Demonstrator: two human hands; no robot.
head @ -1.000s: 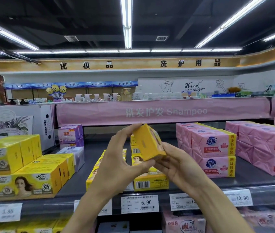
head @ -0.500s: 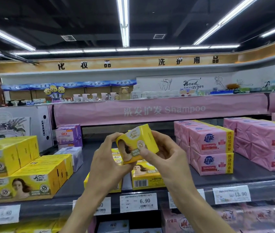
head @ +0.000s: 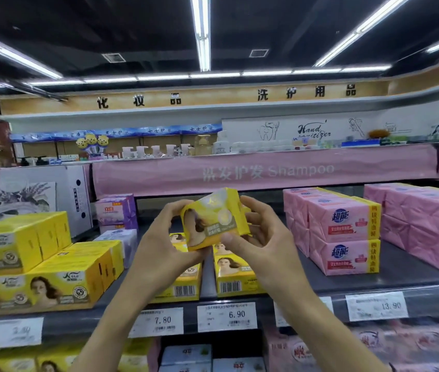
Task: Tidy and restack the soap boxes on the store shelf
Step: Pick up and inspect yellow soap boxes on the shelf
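Note:
A small yellow soap box point(head: 214, 218) with a woman's portrait on its front is held in the air above the dark shelf point(head: 373, 283). My left hand point(head: 164, 245) grips its left end, and my right hand point(head: 261, 234) grips its right end, thumb under the front. Beneath the hands, two short rows of the same yellow boxes stand on the shelf: the left row point(head: 186, 285) and the right row point(head: 233, 275), barcodes facing out.
Larger yellow soap packs point(head: 33, 275) are stacked at the left, purple and white boxes point(head: 117, 213) behind them. Pink soap packs point(head: 344, 232) stand stacked at the right. Price tags point(head: 226, 316) line the shelf edge; more soap sits on the shelf below.
Both hands have turned the yellow box so its portrait front faces me instead of a plain side. It has come slightly lower and closer to the rows beneath.

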